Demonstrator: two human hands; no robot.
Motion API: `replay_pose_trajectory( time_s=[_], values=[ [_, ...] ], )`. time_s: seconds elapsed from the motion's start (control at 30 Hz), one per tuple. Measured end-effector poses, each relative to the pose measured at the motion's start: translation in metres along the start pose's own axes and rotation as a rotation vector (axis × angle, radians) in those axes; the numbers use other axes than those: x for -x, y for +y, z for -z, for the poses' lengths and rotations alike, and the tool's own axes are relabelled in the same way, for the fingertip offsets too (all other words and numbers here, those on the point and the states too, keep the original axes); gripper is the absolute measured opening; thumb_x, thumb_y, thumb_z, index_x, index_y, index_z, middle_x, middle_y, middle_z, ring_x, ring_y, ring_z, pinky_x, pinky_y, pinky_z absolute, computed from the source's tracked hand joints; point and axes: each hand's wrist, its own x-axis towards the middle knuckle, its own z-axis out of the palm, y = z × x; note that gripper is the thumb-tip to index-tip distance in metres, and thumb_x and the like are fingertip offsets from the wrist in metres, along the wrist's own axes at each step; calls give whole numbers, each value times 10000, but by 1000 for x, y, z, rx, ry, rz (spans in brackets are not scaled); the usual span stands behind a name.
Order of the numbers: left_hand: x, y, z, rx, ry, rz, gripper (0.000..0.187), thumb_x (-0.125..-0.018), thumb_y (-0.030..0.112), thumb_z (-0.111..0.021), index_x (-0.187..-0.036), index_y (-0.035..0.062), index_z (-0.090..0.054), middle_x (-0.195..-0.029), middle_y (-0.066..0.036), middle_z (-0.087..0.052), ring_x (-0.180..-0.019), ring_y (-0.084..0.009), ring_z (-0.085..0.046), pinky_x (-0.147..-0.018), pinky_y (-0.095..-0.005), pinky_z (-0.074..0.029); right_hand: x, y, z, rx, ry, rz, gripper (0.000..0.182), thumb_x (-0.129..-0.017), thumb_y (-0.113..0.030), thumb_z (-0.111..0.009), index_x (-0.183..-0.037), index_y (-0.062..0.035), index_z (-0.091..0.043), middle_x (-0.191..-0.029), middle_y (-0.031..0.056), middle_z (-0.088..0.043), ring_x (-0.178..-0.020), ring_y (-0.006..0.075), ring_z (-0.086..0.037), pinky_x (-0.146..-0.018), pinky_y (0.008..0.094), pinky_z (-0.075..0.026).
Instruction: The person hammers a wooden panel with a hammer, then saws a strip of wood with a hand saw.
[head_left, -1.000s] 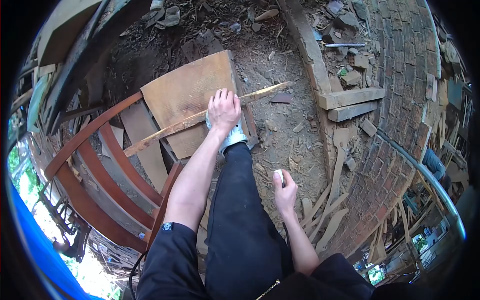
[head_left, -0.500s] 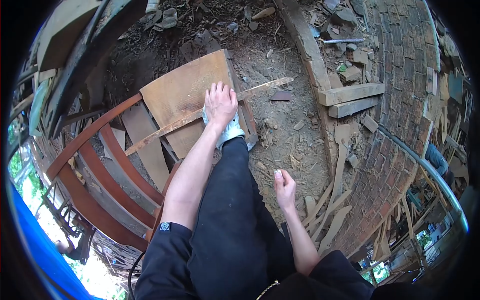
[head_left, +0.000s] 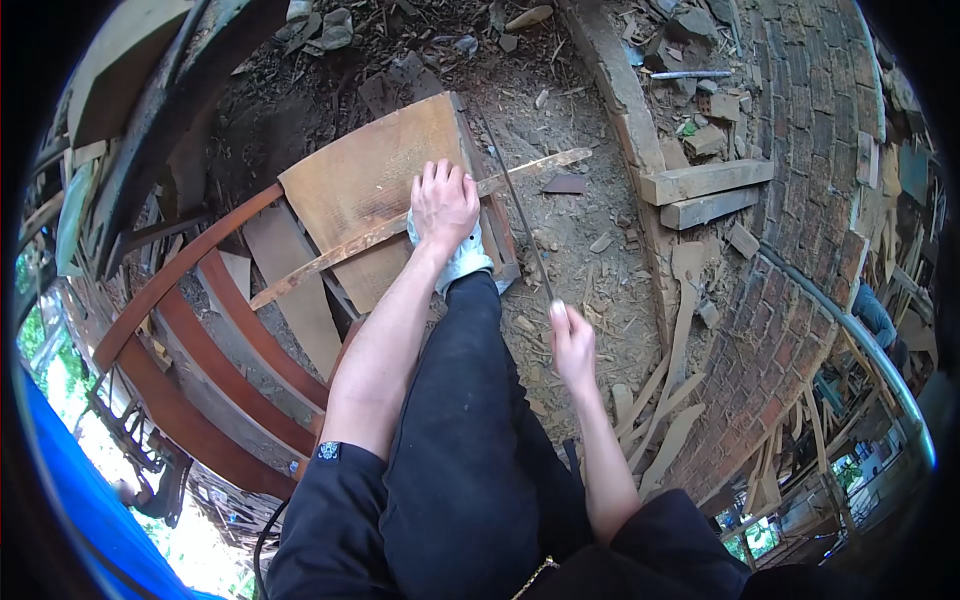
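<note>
A long, thin wooden strip [head_left: 330, 260] lies slantwise across a pale brown board [head_left: 365, 155]. Over the strip rests my left hand [head_left: 444, 208], fingers bent and close together, pressing it against the board. My foot, in a light shoe [head_left: 466, 262], is under and beside that hand. My right hand [head_left: 573, 345] is closed round the near end of a thin dark rod or blade [head_left: 525, 215]. Its far part reaches up past the board's right edge and passes the strip. The exact kind of tool cannot be made out.
Red-brown curved slats [head_left: 225, 370] are at the left. A long beam [head_left: 635, 150] runs along the right, with two short wooden blocks [head_left: 710, 182] by it. Beyond is a brick surface [head_left: 800, 130]. Wood scraps and rubble lie on the ground.
My right hand has moved forward, away from my body, and the thin dark tool now shows more clearly. My left hand has stayed almost in place on the strip.
</note>
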Motion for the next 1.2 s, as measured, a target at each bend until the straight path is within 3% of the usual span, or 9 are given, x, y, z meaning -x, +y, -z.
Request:
replay_pose_trajectory(
  time_s=[0.13, 0.47, 0.7, 0.77, 0.83, 0.9, 0.97, 1.07, 1.2],
  values=[
    [-3, -2, 0, 12, -8, 0, 209, -944, 213, -620, -881, 32, -705, -998, -133, -650, -1029, -326, -612, -891, -481, -475, -50, -31, -32, 76, 47, -11, 535, -1061, -473, -637, -1205, 37, -711, -967, 236, -759, -928, 335, -749, -844, 425, -550],
    [-2, 1, 2, 15, -19, 34, 189, -949, 195, -614, -878, 31, -673, -1027, -139, -658, -1041, -344, -613, -896, -493, -480, 115, -9, 38, 197, 31, -26, 392, -1070, -358, -624, -1230, -6, -687, -913, 237, -759, -891, 430, -766, -755, 455, -575],
    [-3, -2, 2, 19, -16, 24, 189, -949, 198, -616, -885, 31, -674, -1028, -138, -660, -1040, -341, -614, -891, -490, -480, -56, -82, -48, 149, 27, -4, 525, -1083, -475, -586, -1169, 29, -707, -916, 307, -719, -938, 492, -720, -795, 511, -542],
    [-2, -2, 1, 21, -16, 18, 188, -948, 200, -617, -883, 33, -676, -1023, -135, -659, -1040, -338, -615, -886, -488, -481, -61, -55, -54, 79, 23, -27, 539, -1078, -488, -594, -1196, 27, -702, -909, 307, -713, -900, 494, -714, -785, 522, -533],
    [1, -1, -1, 27, -14, 24, 189, -946, 201, -619, -880, 35, -678, -1016, -133, -658, -1035, -336, -616, -884, -486, -482, -19, -47, -38, 180, 88, 158, 518, -1081, -459, -593, -1198, 35, -694, -838, 253, -706, -780, 397, -714, -736, 482, -530],
    [-2, -3, 1, 26, -6, 33, 189, -944, 203, -620, -876, 36, -680, -1010, -131, -657, -1030, -333, -616, -881, -483, -483, 39, -19, -7, 87, 11, -70, 452, -1089, -402, -583, -1181, 27, -689, -771, 187, -670, -686, 266, -660, -684, 430, -517],
    [-1, -1, 1, 30, 2, 37, 192, -939, 205, -622, -868, 38, -684, -999, -129, -656, -1019, -329, -617, -877, -482, -484, 100, -15, 25, 159, 40, -13, 388, -1093, -352, -568, -1142, 15, -686, -731, 149, -620, -651, 188, -599, -642, 394, -493],
    [0, -1, -1, 32, 37, 26, 193, -936, 203, -622, -862, 37, -685, -995, -129, -656, -1011, -326, -616, -871, -484, -483, 118, -35, 50, 210, -4, -64, 383, -1096, -346, -564, -1100, 20, -677, -722, 168, -606, -653, 217, -605, -640, 413, -483],
    [-1, -1, -1, 22, 33, 16, 190, -936, 200, -622, -863, 36, -685, -995, -129, -656, -1011, -325, -616, -868, -483, -482, 0, -46, 8, 190, 28, 49, 480, -1098, -414, -570, -1028, 50, -671, -716, 197, -612, -676, 275, -607, -671, 434, -481]
  ],
)
